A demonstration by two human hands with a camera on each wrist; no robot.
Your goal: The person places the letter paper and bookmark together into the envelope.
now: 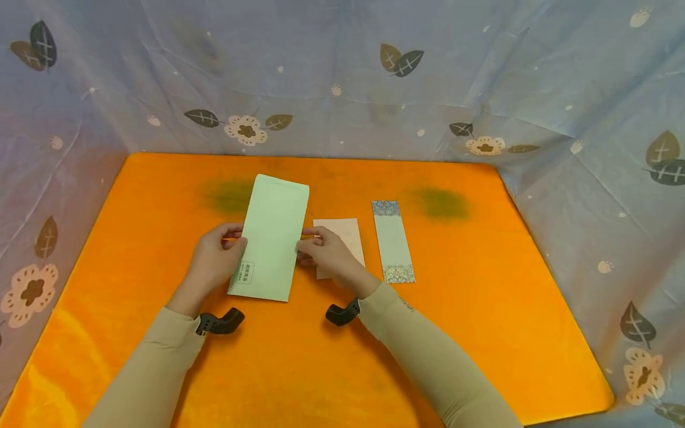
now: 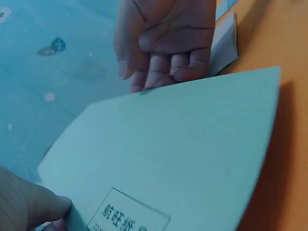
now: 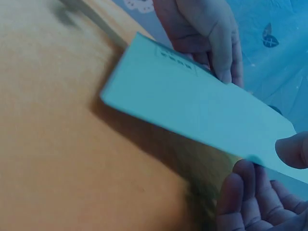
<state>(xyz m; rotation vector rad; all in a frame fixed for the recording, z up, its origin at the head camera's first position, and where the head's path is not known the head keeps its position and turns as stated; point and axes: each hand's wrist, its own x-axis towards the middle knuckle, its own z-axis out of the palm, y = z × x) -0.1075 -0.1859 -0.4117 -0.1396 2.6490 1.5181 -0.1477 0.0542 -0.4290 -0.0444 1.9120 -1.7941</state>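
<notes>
A long pale paper envelope (image 1: 272,238) is tilted up over the orange table, with a small printed box in its lower left corner. My left hand (image 1: 215,258) pinches its left edge, thumb on the front and fingers behind. At the right edge my right hand (image 1: 326,251) holds it, the thumb overlapping the border in the head view and the fingers partly behind the paper. In the right wrist view, fingertips (image 3: 245,168) sit right at the envelope's lower edge. A pale pinkish sheet of paper (image 1: 348,235) lies partly hidden beneath my right hand.
To the right lies a long pale paper strip (image 1: 393,241) with blue patterned ends. The orange cloth-covered table (image 1: 481,333) is enclosed by blue-grey curtains (image 1: 342,59) printed with leaves and flowers. Black straps with curved pieces (image 1: 222,321) are on both wrists.
</notes>
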